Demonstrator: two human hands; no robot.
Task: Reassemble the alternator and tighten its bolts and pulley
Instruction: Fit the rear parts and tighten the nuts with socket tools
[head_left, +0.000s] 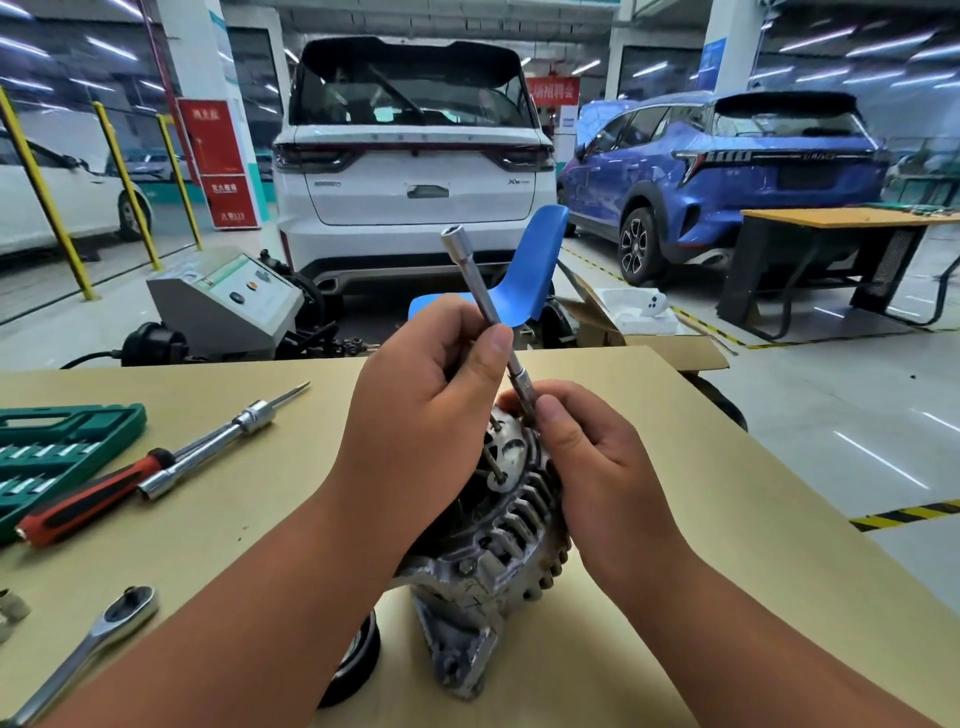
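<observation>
steel wrench (475, 283) pinched by my left hand (426, 400) and right hand (587, 447) meets the alternator (498, 545) mid worktop (701, 467); bolts (500, 472) seem not yet tight.

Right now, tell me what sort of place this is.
Probably a car repair workshop: a white SUV and a blue SUV stand parked behind, and a ratchet and green socket case lie on the table beside the alternator.

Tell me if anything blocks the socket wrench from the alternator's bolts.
Nothing visible does. The left hand and right hand hold the socket wrench, its lower end at the alternator top edge; the right hand hides the contact itself.
</observation>
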